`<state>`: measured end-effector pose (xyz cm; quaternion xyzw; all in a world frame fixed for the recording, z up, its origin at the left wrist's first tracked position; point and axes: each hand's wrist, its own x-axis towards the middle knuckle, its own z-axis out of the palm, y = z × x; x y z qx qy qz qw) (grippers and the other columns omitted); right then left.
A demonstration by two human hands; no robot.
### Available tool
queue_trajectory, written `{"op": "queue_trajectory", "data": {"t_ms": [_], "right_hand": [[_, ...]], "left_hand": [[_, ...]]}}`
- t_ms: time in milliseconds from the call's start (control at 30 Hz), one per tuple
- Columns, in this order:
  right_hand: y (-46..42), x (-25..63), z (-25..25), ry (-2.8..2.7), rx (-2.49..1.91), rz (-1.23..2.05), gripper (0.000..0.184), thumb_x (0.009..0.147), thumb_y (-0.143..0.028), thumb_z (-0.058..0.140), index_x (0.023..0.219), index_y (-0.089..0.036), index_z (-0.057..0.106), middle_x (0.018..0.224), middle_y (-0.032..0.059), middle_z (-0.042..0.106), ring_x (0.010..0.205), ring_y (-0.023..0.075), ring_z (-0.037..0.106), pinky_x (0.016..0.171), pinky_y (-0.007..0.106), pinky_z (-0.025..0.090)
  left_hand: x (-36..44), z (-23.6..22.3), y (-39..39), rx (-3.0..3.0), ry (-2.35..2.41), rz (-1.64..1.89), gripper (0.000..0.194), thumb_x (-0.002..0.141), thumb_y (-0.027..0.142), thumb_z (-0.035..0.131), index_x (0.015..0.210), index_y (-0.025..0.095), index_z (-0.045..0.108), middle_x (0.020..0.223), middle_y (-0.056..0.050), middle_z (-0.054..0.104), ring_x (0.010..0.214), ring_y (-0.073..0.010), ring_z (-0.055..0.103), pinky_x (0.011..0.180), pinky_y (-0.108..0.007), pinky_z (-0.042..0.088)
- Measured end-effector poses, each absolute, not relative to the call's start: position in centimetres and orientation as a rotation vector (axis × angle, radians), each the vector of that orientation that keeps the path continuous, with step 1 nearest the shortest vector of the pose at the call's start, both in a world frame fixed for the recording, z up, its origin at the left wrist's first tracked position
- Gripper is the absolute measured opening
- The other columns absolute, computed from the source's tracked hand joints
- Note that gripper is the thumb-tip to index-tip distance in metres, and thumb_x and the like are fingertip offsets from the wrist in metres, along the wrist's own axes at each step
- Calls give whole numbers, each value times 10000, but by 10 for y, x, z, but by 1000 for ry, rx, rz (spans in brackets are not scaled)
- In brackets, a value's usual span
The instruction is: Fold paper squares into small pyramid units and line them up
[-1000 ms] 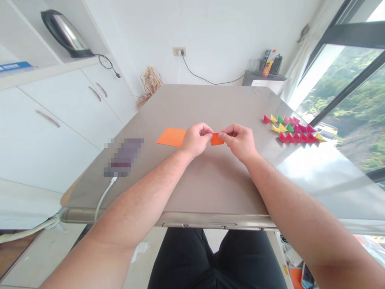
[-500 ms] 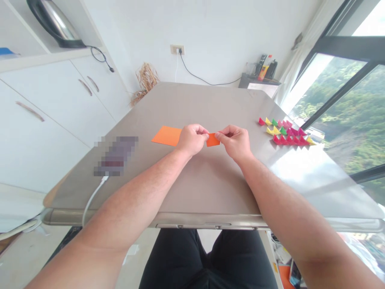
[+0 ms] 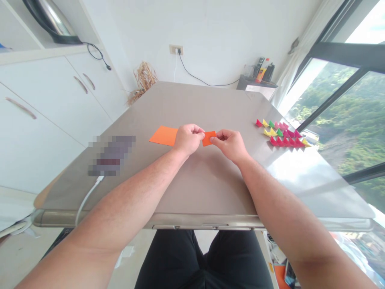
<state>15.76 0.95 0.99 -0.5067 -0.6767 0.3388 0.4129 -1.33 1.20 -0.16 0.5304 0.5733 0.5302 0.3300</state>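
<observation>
A small folded orange paper is held just above the grey table between both my hands. My left hand pinches its left end with fingers curled. My right hand pinches its right end the same way. Just left of my left hand, a flat orange paper sheet lies on the table. A cluster of several small folded paper triangles, red, pink, yellow and green, sits on the table to the right, apart from my hands.
A blurred dark device with a white cable lies at the table's left. White cabinets stand left, with a kettle on the shelf above. A small stand with bottles is at the back right. A large window fills the right side.
The view has shifted slightly, so everything sits a little further left in the picture. Both hands keep pinching the small orange paper, with the fingers working it closer together.
</observation>
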Motion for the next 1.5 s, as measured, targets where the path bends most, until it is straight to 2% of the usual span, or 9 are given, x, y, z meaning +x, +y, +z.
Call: {"op": "queue_trajectory", "data": {"t_ms": [167, 467, 567, 667, 833, 1033, 1200, 1367, 1500], "right_hand": [[7, 161, 13, -1706, -1297, 880, 237, 721, -355, 686, 585, -207, 561, 566, -47, 444, 545, 106, 364, 516, 282, 290], [13, 178, 16, -2066, -1346, 879, 131, 704, -298, 634, 618, -199, 648, 585, -41, 490, 566, 108, 385, 526, 281, 295], [14, 180, 17, -2109, -1348, 878, 125, 702, -288, 627, 617, -199, 645, 589, -40, 508, 563, 108, 390, 524, 283, 298], [13, 180, 17, -2074, -1337, 855, 124, 710, -289, 621, 635, -201, 664, 593, -39, 515, 573, 110, 398, 532, 283, 300], [11, 180, 19, -2096, -1273, 901, 137, 716, -303, 623, 641, -199, 668, 623, -31, 564, 576, 108, 414, 535, 277, 307], [10, 180, 21, -2155, -1263, 896, 118, 698, -256, 605, 599, -197, 630, 610, -38, 544, 578, 108, 408, 535, 275, 309], [8, 176, 23, -2106, -1272, 904, 157, 719, -277, 640, 588, -194, 619, 585, -42, 517, 570, 103, 390, 532, 273, 306], [9, 172, 22, -1704, -1144, 998, 288, 787, -462, 676, 806, -182, 737, 682, 4, 626, 643, 139, 527, 584, 278, 417], [7, 164, 15, -1663, -1110, 859, 245, 742, -384, 725, 893, -197, 768, 788, 24, 712, 677, 147, 573, 640, 290, 458]], "left_hand": [[-13, 0, 10, 1415, 1493, 1343, 15, 693, 202, 692, 696, 214, 683, 686, -17, 681, 625, -159, 582, 596, -316, 455], [-28, 3, 8, 1804, 1430, 715, 80, 736, 224, 700, 815, 222, 712, 841, -26, 741, 730, -175, 649, 628, -301, 470], [-28, 6, 6, 1914, 1423, 638, 27, 761, 236, 690, 774, 216, 703, 830, -23, 739, 744, -177, 647, 658, -311, 474], [-26, 5, 6, 1902, 1420, 691, 50, 778, 256, 684, 757, 210, 686, 821, -27, 734, 727, -175, 637, 651, -312, 470], [-26, 3, 7, 1822, 1367, 704, 138, 754, 235, 687, 885, 233, 731, 859, -30, 754, 721, -183, 657, 626, -303, 466], [-31, 8, 6, 1899, 1292, 611, 40, 698, 250, 734, 717, 216, 727, 700, -10, 690, 618, -153, 572, 559, -278, 403], [-31, 9, 5, 1800, 1282, 709, 126, 679, 249, 763, 599, 198, 680, 563, 11, 561, 514, -113, 439, 504, -273, 299], [-31, 9, 10, 1220, 1096, 1068, 159, 680, 262, 795, 665, 169, 667, 653, -15, 603, 599, -112, 515, 589, -263, 404], [-27, 6, 12, 896, 912, 1209, 234, 683, 289, 839, 710, 158, 647, 720, -25, 625, 657, -107, 551, 616, -243, 425]]}}
